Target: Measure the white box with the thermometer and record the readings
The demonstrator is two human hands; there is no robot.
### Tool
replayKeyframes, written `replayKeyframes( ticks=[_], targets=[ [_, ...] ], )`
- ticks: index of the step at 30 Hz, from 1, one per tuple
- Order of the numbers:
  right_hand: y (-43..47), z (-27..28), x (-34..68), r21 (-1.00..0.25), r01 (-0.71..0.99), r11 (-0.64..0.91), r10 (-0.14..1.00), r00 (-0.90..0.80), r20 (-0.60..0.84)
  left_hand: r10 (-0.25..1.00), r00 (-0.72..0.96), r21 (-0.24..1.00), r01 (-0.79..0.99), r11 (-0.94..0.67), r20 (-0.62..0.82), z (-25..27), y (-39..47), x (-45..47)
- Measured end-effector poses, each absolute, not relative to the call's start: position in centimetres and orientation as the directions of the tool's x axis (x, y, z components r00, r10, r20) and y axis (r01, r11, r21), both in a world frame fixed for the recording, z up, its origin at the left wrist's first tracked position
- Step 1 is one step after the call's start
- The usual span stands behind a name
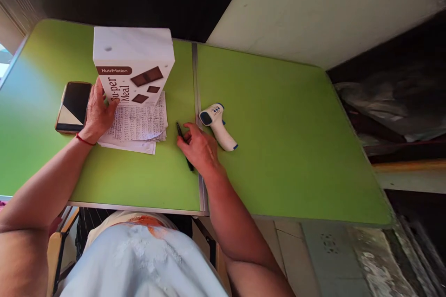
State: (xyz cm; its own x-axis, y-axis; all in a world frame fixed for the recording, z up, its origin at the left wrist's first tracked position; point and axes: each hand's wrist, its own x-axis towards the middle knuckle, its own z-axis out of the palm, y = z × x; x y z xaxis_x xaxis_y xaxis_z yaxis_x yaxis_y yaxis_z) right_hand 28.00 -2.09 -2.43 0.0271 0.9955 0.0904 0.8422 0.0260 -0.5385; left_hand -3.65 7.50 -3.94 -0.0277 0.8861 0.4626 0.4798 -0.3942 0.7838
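A white "NutriMotion Super Meal" box (134, 69) with brown bar pictures stands on the table's left half, at the back end of a stack of printed papers (139, 123). My left hand (99, 109) grips its lower left corner, thumb on the front face and fingers along the side. Farther right, my right hand (199, 146) rests low over a black pen (190, 165). The thumb lies across the pen and the fingers are curled near it. Just beyond that hand, a white and blue infrared thermometer (219, 127) lies on its side.
A smartphone (74, 106) in a brown case lies left of my left hand. The green folding table (296, 139) has a metal seam (195, 69) down its middle. Behind it rise a dark panel and a pale wall (296, 14). Covered items fill a shelf at the right.
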Motion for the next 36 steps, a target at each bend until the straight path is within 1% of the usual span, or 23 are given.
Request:
replayKeyframes(
  ticks=[3,5,7,8,10,12,13,15,17,19,21,24,28,33,36],
  targets=[
    [-1.8,-2.3,28.4,-0.668,0.744,0.012,0.995,0.058,0.082,0.768,-0.183,0.702,0.571,-0.426,0.614,-3.0,6.5,-3.3],
    [-1.6,-2.3,28.6,-0.772,0.636,0.027,0.992,0.079,0.1,0.691,-0.211,0.651,0.598,-0.468,0.691,-1.7,5.3,-2.8],
    [-1.4,-2.4,28.6,-0.847,0.529,0.051,0.987,0.103,0.123,0.583,-0.118,0.524,0.605,-0.599,0.804,-0.4,3.9,-2.1],
    [-1.3,-2.5,28.5,-0.878,0.475,0.059,0.984,0.118,0.13,0.602,-0.014,0.494,0.587,-0.641,0.798,0.1,3.2,-1.6],
    [-1.1,-2.8,28.3,-0.93,0.356,0.087,0.979,0.142,0.146,0.691,0.286,0.458,0.575,-0.678,0.664,0.6,2.0,-0.7],
    [-1.1,-3.0,28.0,-0.963,0.233,0.135,0.973,0.151,0.173,0.723,0.5,0.45,0.568,-0.69,0.476,0.5,1.1,0.3],
    [-1.1,-3.0,27.7,-0.969,0.187,0.163,0.968,0.157,0.194,0.72,0.574,0.447,0.565,-0.693,0.39,0.3,0.7,0.8],
    [-1.3,-2.9,27.2,-0.966,0.139,0.219,0.947,0.209,0.244,0.7,0.665,0.427,0.57,-0.702,0.262,-0.2,0.3,1.6],
    [-1.7,-2.7,26.6,-0.958,0.135,0.253,0.917,0.282,0.282,0.676,0.713,0.372,0.585,-0.721,0.189,-0.5,0.0,2.1],
    [-2.2,-2.4,26.1,-0.956,0.126,0.264,0.905,0.311,0.291,0.657,0.738,0.308,0.596,-0.741,0.153,-0.7,-0.3,2.5],
    [-2.6,-2.2,25.6,-0.965,0.103,0.24,0.923,0.286,0.26,0.649,0.748,0.273,0.602,-0.751,0.138,-0.8,-0.5,2.8],
    [-3.2,-2.1,25.2,-0.979,0.091,0.184,0.955,0.22,0.2,0.648,0.748,0.272,0.599,-0.753,0.146,-0.9,-0.8,2.9],
    [-3.3,-2.4,24.8,-0.958,0.194,0.21,0.962,0.134,0.238,0.634,0.754,0.249,0.589,-0.769,0.172,-1.1,-1.1,3.1],
    [-3.0,-3.8,24.5,-0.962,0.205,0.179,0.964,0.157,0.213,0.609,0.773,0.148,0.591,-0.793,0.176,-0.7,-1.4,3.1],
    [-2.9,-4.1,24.6,-0.941,0.269,0.205,0.96,0.134,0.247,0.609,0.777,0.107,0.599,-0.793,0.16,-0.5,-1.6,3.1]
  ],
)
